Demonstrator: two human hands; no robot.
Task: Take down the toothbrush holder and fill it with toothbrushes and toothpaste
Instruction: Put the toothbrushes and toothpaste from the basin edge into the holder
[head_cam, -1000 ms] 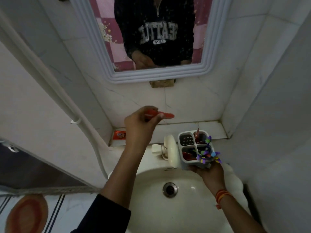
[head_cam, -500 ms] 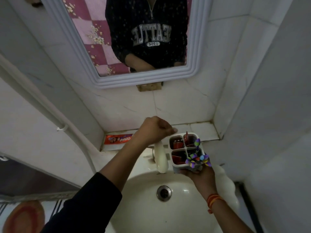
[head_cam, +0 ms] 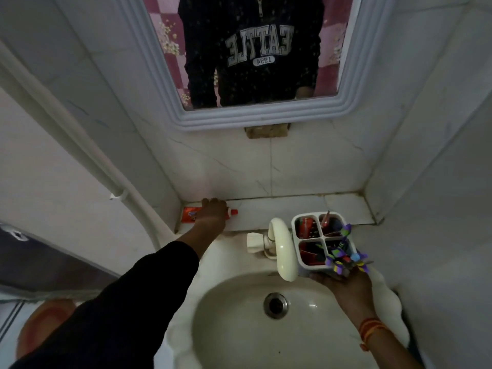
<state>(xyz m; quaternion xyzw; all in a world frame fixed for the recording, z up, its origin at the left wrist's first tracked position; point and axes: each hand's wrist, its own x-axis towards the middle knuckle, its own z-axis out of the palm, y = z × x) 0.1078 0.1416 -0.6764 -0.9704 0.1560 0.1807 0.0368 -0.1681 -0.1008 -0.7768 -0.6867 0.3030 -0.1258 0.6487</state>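
A white four-compartment toothbrush holder (head_cam: 318, 237) with a purple and blue ornament on its front rests in my right hand (head_cam: 343, 283), which grips it from below, above the sink's right rim. Red items lie in its left compartments, and a reddish toothbrush (head_cam: 326, 219) stands in the back right one. A red toothpaste tube (head_cam: 189, 214) lies on the tiled ledge at the left corner. My left hand (head_cam: 213, 213) is stretched out and closed over the tube's middle, so only the tube's tail and white cap show.
A cream tap (head_cam: 283, 249) arches over the white basin (head_cam: 239, 328), just left of the holder. The tiled ledge (head_cam: 292, 206) runs along the back wall under a framed mirror (head_cam: 253, 115). A white pipe (head_cam: 80, 145) runs down the left wall.
My left hand has left the holder, where it had carried a red item, and swung left onto the toothpaste tube on the ledge. The right hand keeps the holder in place.
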